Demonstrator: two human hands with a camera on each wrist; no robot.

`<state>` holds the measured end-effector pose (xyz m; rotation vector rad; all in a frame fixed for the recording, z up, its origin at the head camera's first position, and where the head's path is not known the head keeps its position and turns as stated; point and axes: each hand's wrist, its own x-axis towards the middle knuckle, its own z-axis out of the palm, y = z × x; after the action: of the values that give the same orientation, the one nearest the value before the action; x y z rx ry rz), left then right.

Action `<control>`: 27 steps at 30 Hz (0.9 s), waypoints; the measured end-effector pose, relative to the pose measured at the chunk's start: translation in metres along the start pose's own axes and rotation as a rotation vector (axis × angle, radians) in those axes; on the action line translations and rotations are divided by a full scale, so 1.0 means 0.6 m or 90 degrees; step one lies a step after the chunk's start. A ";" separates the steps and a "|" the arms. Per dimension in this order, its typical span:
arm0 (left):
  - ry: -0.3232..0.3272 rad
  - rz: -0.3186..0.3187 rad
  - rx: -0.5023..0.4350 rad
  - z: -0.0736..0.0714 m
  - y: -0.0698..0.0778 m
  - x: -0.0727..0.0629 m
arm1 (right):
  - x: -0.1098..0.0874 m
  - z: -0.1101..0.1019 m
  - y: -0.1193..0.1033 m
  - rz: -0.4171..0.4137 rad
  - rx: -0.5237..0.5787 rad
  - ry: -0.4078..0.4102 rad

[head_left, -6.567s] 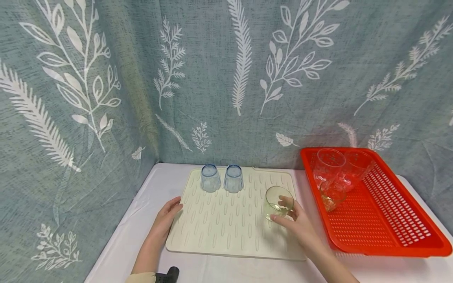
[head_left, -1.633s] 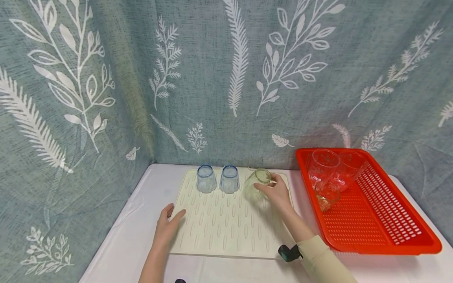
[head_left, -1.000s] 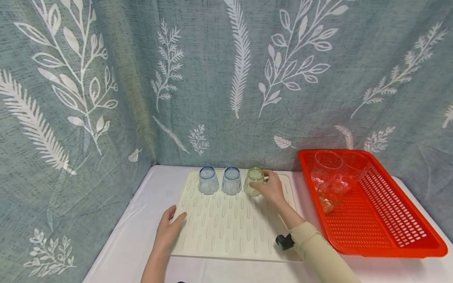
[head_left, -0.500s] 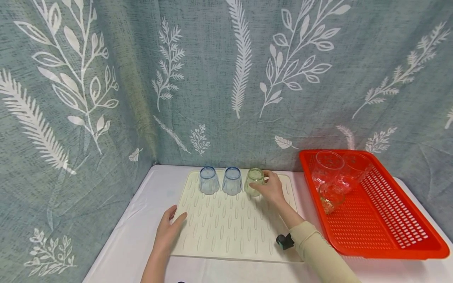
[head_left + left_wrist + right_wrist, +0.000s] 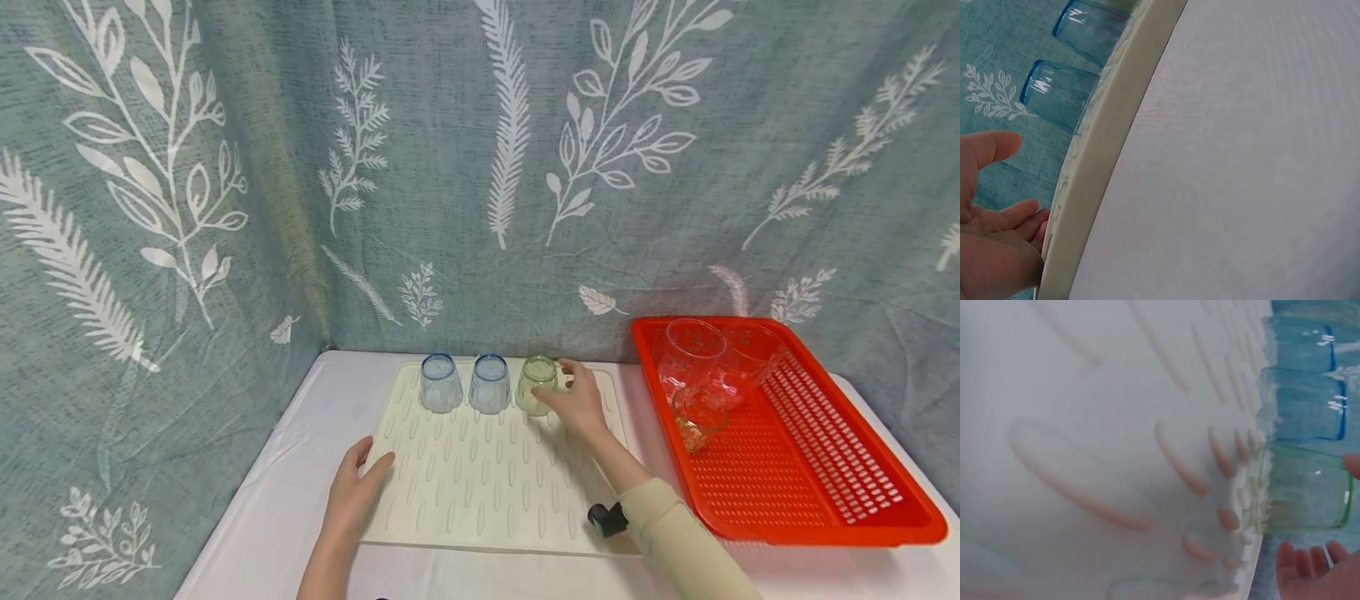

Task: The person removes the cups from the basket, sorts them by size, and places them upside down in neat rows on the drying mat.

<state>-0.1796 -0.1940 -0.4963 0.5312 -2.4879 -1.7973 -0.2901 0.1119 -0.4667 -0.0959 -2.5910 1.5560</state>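
Note:
A green-tinted glass stands narrow end up at the back of the cream drying mat, right of two blue glasses, the left one and the right one, set the same way. My right hand is spread beside the green glass. In the right wrist view its fingers lie apart from the glass, while the thumb is close to its upper end; contact there is unclear. My left hand, thumb apart and fingers relaxed, is at the mat's left edge, holding nothing.
A red perforated basket stands to the right of the mat, with two tall clear glasses and a smaller amber-tinted glass at its left side. A leaf-patterned curtain hangs behind the white-covered table.
The green glass, earlier held wide rim up over the mat's right side, was turned over and set down beside the blue glasses. Just now my right fingers have loosened from it.

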 end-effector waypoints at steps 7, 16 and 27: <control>0.000 0.000 -0.004 0.000 -0.001 0.002 | -0.024 -0.021 -0.011 0.024 0.090 0.048; -0.002 0.000 -0.001 0.001 -0.001 0.004 | -0.060 -0.067 -0.033 0.064 0.243 0.037; 0.001 0.000 0.009 0.004 0.001 0.002 | -0.101 -0.148 -0.051 0.093 0.321 0.022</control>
<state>-0.1817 -0.1919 -0.4967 0.5330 -2.5017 -1.7788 -0.2178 0.1682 -0.4028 -0.2645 -2.1250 2.1821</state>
